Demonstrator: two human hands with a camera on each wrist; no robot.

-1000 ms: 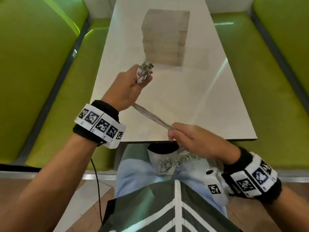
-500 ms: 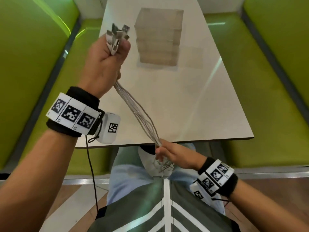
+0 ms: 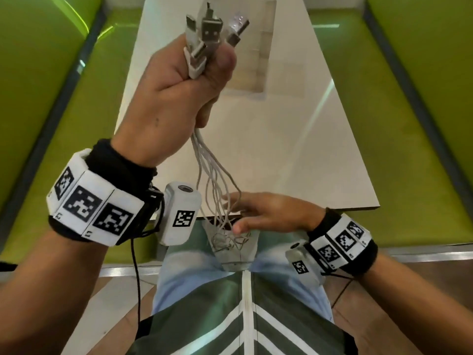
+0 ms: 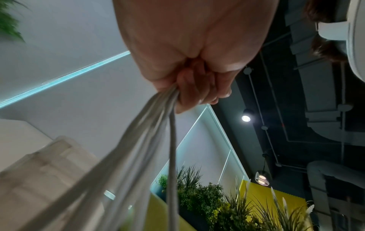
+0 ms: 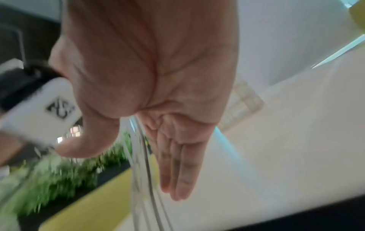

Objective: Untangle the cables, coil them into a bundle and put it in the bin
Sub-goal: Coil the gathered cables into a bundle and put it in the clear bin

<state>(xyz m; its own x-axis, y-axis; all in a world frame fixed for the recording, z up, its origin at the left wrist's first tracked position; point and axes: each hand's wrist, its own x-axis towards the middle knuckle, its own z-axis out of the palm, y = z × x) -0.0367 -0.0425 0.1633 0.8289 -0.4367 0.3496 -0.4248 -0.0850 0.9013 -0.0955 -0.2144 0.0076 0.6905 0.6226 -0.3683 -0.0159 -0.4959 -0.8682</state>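
My left hand (image 3: 176,80) grips the cables (image 3: 212,172) just below their plugs, raised above the counter (image 3: 320,155); my right hand (image 3: 271,213), fingers straight, brushes the hanging strands.

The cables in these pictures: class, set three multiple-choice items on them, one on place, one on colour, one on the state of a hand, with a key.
1. Where do the plug ends of the cables sit?
A. in the left hand's fist
B. on the table
C. inside the bin

2. What colour are the cable cords?
A. black
B. white
C. red

3. How is the right hand?
A. fisted round the cords
B. fingers straight, open
C. flat on the table

Key:
1 A: the plugs stick up out of the left hand, raised above the table.
2 B: pale cords hang below the fist.
3 B: the right hand has straight fingers beside the hanging cords.
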